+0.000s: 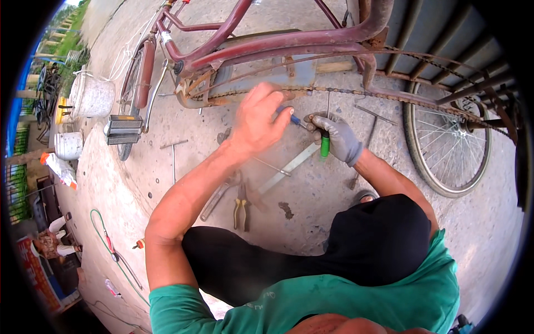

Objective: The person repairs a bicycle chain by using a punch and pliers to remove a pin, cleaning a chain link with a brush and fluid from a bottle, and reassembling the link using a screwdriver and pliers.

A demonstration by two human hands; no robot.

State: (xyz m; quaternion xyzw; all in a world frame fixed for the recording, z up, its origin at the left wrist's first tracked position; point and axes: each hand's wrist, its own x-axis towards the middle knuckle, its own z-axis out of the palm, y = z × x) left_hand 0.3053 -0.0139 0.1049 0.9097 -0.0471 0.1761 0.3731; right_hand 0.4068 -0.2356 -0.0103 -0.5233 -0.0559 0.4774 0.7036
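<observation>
My bare left hand [258, 119], slightly blurred, is curled around a blue-handled tool [296, 119], which looks like a screwdriver, just below the bicycle chain [345, 91]. The tool's far end reaches the fingertips of my right hand [338, 138], which wears a grey glove. That hand is closed on a green-handled screwdriver [325, 145], its thin shaft pointing up toward the chain. Rusty and slack-looking, the chain runs along the maroon frame [278, 47] to the rear wheel [453, 139]. My palm hides part of the chain.
On the concrete before me lie pliers [241, 209], a wrench [216, 200], a flat metal strip [292, 167] and a T-handle tool [173, 158]. A pedal [123, 129] juts out at left, near white buckets [93, 94]. A hammer [370, 131] lies beside the rear wheel.
</observation>
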